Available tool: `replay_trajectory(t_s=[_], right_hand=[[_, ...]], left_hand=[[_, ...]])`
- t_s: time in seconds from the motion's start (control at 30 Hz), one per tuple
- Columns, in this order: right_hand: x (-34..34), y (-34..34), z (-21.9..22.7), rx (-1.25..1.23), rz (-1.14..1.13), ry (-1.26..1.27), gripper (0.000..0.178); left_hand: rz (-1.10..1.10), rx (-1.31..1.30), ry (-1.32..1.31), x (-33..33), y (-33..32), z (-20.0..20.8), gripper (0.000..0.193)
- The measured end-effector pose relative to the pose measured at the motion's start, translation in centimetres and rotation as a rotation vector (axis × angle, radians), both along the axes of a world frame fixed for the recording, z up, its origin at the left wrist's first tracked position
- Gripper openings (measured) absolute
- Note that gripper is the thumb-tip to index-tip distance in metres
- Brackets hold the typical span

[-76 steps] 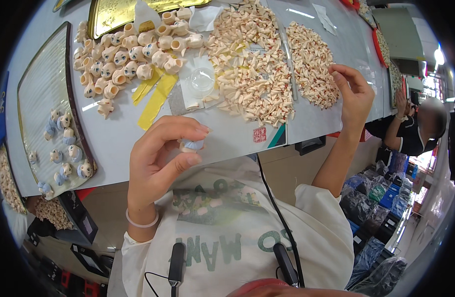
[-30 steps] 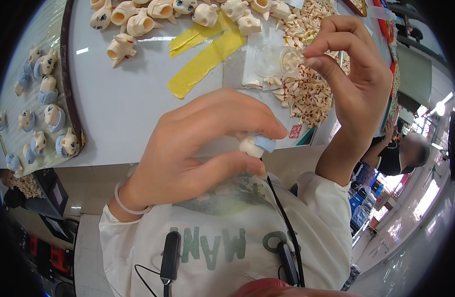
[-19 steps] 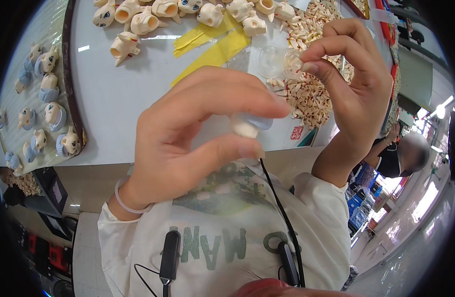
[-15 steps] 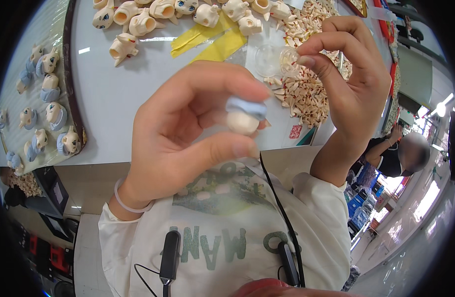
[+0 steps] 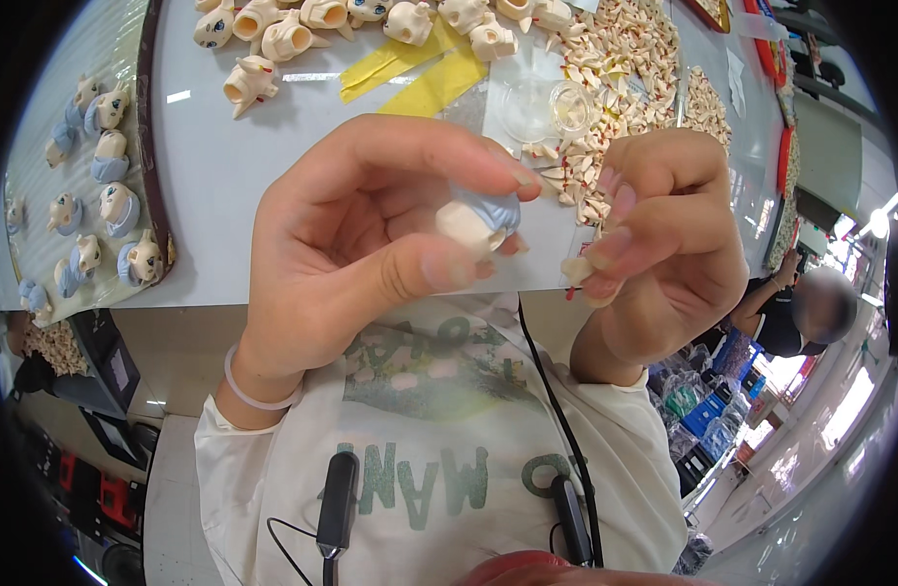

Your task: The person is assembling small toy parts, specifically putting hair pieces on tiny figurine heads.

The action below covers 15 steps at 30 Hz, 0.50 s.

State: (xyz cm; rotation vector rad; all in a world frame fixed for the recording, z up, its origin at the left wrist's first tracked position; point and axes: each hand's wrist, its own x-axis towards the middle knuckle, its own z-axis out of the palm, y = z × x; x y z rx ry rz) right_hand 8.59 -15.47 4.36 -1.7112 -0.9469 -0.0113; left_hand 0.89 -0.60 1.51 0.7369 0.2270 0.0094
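Doll head: small, cream and rounded with a light blue part point(image 5: 473, 223), it is held just above the middle of the frame, raised in front of the table edge.
Left grip: the left hand point(image 5: 337, 230) is curled into a C, thumb below and fingers above, closed on the head's sides.
Cream piece: a small piece with a red tip point(image 5: 577, 272), right of centre, apart from the head.
Right grip: the right hand point(image 5: 669, 234) is bunched tight, thumb and fingertips pinching that piece.
Handling: the head looks light, smooth and fairly stiff, probably moulded plastic; its round sides seem the best hold, as the surface may slip. The tiny piece likely needs fingertips at one end.
Clear dishes: a round one point(image 5: 525, 109) and a smaller one point(image 5: 571, 107), above and between the hands.
Loose pieces: a heap of cream bits point(image 5: 620, 59), upper right.
Table: pale grey point(image 5: 205, 195), with yellow tape point(image 5: 434, 90) and hollow cream heads point(image 5: 288, 37) along the top.
Tray: dark-rimmed point(image 5: 156, 186), at left, bearing blue-trimmed heads point(image 5: 119, 208).
Co-worker: in black point(image 5: 783, 327), far right.
Hard to see: fingers cover much of the head and piece; the head's front is hidden; the top row is cut off.
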Motion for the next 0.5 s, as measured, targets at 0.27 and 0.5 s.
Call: replay_trajectory(t_s=[0.27, 0.5], right_hand=[[0.3, -1.4, -0.1, -0.004, 0.006, 0.036, 0.016], [-0.4, -1.3, -0.1, 0.051, -0.104, 0.144, 0.019]], left_hand=[[0.071, 0.211, -0.137, 0.1, -0.4, -0.9, 0.049], [0.057, 0.220, -0.150, 0.0, -0.5, -0.7, 0.043]])
